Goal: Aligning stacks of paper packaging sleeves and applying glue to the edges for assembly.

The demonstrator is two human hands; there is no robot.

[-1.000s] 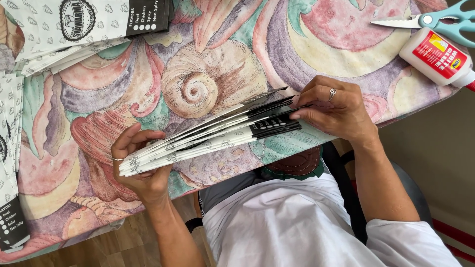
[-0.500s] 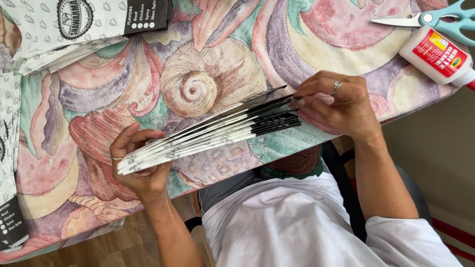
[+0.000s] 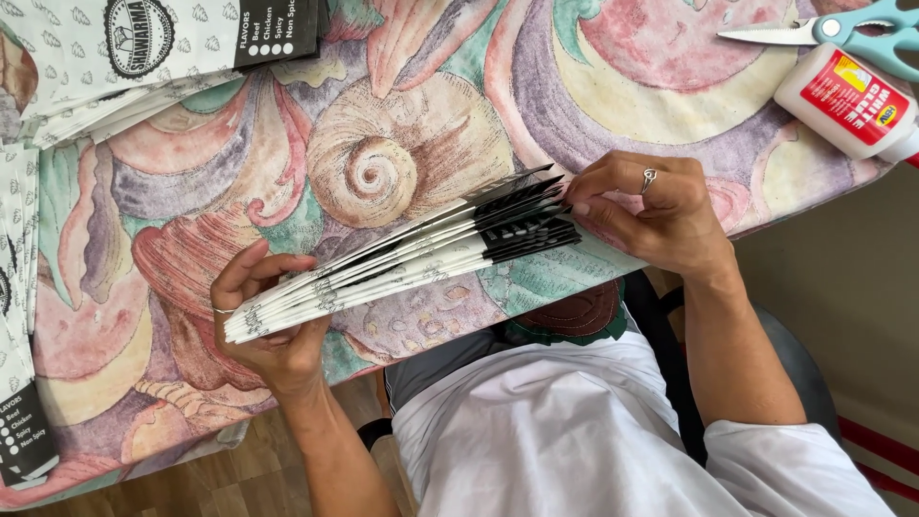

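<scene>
A stack of flat white paper bags with black printed ends [image 3: 412, 251] stands on edge across the shell-patterned tablecloth [image 3: 402, 144]. My left hand [image 3: 268, 325] grips the stack's white end near the table's front edge. My right hand [image 3: 661, 211], a ring on one finger, pinches the fanned black ends of the same stack. The sheets spread apart slightly at the right end.
More printed paper bags lie at the top left [image 3: 144, 48] and along the left edge [image 3: 17, 316]. A white glue bottle with a red label [image 3: 847, 101] and teal-handled scissors [image 3: 842, 29] sit at the top right. Wooden floor shows below the table.
Both hands lifted the stack slightly and tilted it more on edge; the black ends fanned out further under my right fingers. The stack shifted a little away from the table's front edge.
</scene>
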